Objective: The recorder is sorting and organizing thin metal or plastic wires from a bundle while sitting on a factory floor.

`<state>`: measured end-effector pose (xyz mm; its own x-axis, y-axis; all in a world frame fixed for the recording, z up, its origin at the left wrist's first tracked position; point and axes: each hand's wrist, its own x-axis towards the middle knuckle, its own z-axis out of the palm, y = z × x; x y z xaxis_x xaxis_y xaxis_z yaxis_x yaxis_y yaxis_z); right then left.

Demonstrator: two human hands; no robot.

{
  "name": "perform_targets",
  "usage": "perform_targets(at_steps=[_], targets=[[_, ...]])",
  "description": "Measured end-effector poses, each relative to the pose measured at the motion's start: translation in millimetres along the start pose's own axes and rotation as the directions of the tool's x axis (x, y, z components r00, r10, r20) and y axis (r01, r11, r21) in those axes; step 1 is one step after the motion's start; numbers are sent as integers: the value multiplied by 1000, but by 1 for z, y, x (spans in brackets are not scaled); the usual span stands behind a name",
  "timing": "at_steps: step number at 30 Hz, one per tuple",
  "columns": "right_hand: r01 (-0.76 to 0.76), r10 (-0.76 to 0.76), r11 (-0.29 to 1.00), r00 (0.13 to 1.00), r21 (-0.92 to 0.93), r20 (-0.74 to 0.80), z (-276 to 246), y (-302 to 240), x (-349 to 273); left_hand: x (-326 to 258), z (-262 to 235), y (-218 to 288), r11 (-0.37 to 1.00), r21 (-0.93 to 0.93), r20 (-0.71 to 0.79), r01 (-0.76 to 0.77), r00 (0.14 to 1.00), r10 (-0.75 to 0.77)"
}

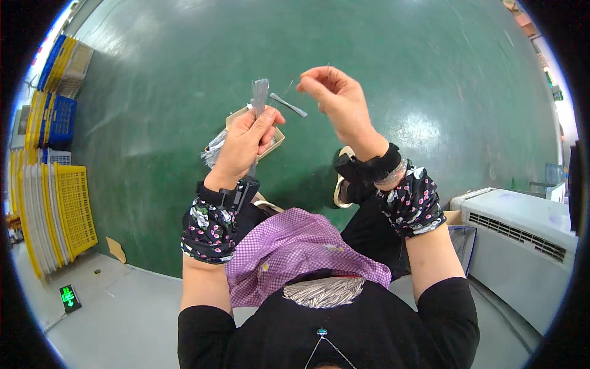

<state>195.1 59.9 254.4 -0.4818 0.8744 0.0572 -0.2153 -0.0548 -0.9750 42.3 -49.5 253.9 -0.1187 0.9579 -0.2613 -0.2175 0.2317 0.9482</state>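
Observation:
My left hand (244,140) is closed around a bundle of thin grey wires (260,93), whose ends fan out above the thumb. To its right my right hand (339,103) is raised, thumb and forefinger pinched together. A fine dark strand seems to stick up past its knuckles; whether anything sits in the pinch is too small to tell. Below and behind the left hand, a cardboard box (275,142) stands on the floor. More grey wire bundles (214,147) show at its left side. Another small bundle (289,106), narrow in the middle, lies on the floor between the hands.
Stacks of yellow crates (77,209) and blue crates (60,120) line the left side. On the right stands a white appliance with a vented grille (516,237). A purple checked cloth (301,246) covers my lap. A green lit sign (69,298) is at the lower left.

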Motion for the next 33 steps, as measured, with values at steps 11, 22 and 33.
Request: perform_targets(at_steps=[11,22,33], targets=[[-118,106,990,985,78,138,10,2,-10,0,1,0,1000,17,29,6,1000,-6],[-88,85,994,995,57,57,8,3,-7,-1,5,4,999,50,54,-15,998,12],[-42,43,998,999,42,-23,4,3,-2,3,-1,3,994,-56,27,-96,995,97]])
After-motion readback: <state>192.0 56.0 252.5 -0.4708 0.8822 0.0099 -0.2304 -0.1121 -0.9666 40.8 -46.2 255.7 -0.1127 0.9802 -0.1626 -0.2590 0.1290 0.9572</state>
